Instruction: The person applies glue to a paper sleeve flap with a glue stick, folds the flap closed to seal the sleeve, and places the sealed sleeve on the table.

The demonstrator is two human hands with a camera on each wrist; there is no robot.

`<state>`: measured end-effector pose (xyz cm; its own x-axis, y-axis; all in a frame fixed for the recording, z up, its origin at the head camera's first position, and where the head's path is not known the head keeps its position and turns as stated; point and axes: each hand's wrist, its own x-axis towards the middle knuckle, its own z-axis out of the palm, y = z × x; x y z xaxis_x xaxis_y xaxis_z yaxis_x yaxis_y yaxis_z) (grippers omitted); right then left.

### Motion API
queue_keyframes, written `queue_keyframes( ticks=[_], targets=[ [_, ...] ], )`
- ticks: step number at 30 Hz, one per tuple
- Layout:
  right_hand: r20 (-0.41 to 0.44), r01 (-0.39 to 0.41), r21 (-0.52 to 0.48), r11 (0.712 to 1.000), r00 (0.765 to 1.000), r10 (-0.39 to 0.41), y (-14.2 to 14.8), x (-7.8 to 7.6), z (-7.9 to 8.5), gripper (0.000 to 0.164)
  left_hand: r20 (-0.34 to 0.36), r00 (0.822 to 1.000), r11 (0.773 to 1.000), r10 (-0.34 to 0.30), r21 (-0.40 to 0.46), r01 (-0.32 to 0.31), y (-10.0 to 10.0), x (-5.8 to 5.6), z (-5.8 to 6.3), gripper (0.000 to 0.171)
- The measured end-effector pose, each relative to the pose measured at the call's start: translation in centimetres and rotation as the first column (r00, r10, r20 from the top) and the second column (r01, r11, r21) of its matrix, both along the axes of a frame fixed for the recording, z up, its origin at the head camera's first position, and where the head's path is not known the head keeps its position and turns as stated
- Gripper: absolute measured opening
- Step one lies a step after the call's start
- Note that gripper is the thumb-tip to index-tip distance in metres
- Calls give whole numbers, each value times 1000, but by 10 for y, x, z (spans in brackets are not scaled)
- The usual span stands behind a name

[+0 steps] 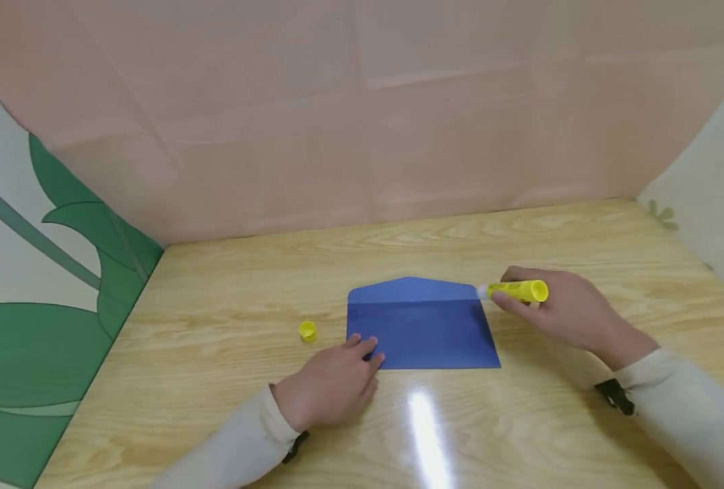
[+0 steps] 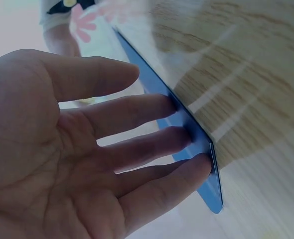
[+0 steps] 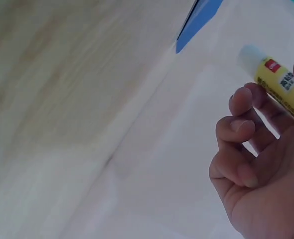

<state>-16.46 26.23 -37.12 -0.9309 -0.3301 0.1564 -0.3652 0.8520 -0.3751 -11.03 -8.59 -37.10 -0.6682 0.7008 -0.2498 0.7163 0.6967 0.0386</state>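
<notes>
A blue envelope [image 1: 423, 333] lies on the wooden table, its flap [image 1: 407, 290] unfolded toward the back. My left hand [image 1: 340, 380] rests its fingertips on the envelope's near left corner; in the left wrist view the fingers [image 2: 142, 149] are fairly straight against the blue paper. My right hand [image 1: 572, 312] grips a yellow glue stick [image 1: 515, 291], uncapped, with its whitish tip at the right end of the flap's fold. Seen from the right wrist, the glue stick [image 3: 281, 84] is held between thumb and fingers. Left of the envelope sits the yellow cap [image 1: 308, 331].
The wooden table [image 1: 215, 285] runs back to a pinkish cloth backdrop [image 1: 337, 136]. At the left stands a panel with green leaf shapes [image 1: 117, 258], and a pale panel [image 1: 716, 170] borders the right side. A bright light reflection falls on the near tabletop.
</notes>
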Motion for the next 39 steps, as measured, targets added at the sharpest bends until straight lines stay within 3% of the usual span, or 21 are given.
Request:
queue_keyframes(
  ticks=[6,9,11,14,18,24,29,32,35,39],
  targets=[
    [-44,-61,-66,996,997,58,-8,15,-2,23,16,1000,1000,20,-17,-19,0,1,-1,43],
    [-93,-143,-123,982,987,132,-9,19,-5,22,16,1000,1000,13,-15,-13,-1,0,-2,44],
    [-133,-225,-136,965,969,207,-10,21,-8,27,15,1000,1000,15,-14,-15,-2,-1,-3,44],
    [-188,-366,-128,922,922,340,-15,24,-11,37,-4,1000,1000,24,-12,-25,-2,-1,-4,45],
    [-250,-464,-96,881,868,430,-23,31,-11,48,-26,999,999,20,-25,-21,-2,-3,-6,47],
    [-326,-471,86,878,819,472,-32,40,-14,50,20,1000,1000,-3,-13,3,-8,-8,-5,49],
    [-337,-492,114,863,798,500,-34,44,-15,42,31,999,989,23,146,-27,-12,-16,2,49],
    [-349,-519,93,850,782,516,-35,46,-16,39,-61,996,974,63,220,-48,-14,-24,6,48],
    [-337,-541,77,837,776,533,-36,49,-17,38,-125,982,966,142,235,-109,-14,-33,6,52],
    [-313,-552,58,832,781,540,-38,51,-18,36,-76,965,952,250,202,-231,-12,-48,1,78]
  ],
)
